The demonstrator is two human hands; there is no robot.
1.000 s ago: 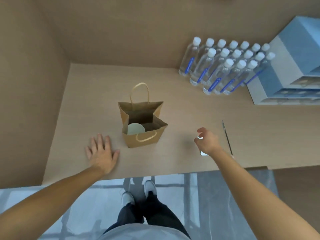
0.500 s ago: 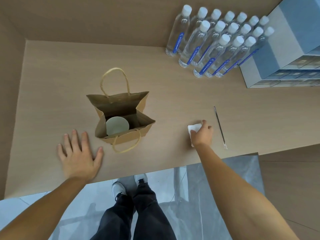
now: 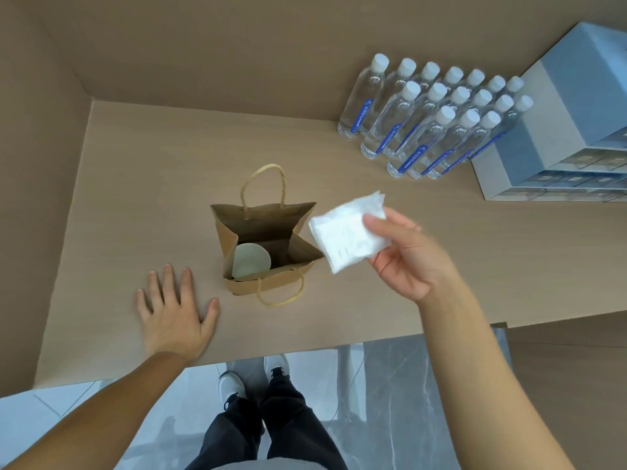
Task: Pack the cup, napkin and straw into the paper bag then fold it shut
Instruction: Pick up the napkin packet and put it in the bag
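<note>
A brown paper bag [image 3: 268,218] with twine handles stands open on the wooden table [image 3: 135,184]. A pale cup [image 3: 250,265] sits inside it, at the left. My right hand [image 3: 412,257] holds a folded white napkin [image 3: 349,232] in the air, just right of the bag's mouth and level with its top. My left hand [image 3: 173,310] lies flat on the table, fingers spread, a short way left of the bag. The straw is hidden behind my right arm.
Several water bottles [image 3: 431,120] with white caps stand in rows at the back right. Stacked blue and white boxes [image 3: 559,130] fill the far right corner. Brown walls close the table at the left and back. The table's front edge runs near my body.
My right hand has lifted the napkin off the table and carried it up and left toward the bag. My left hand has stayed flat on the table.
</note>
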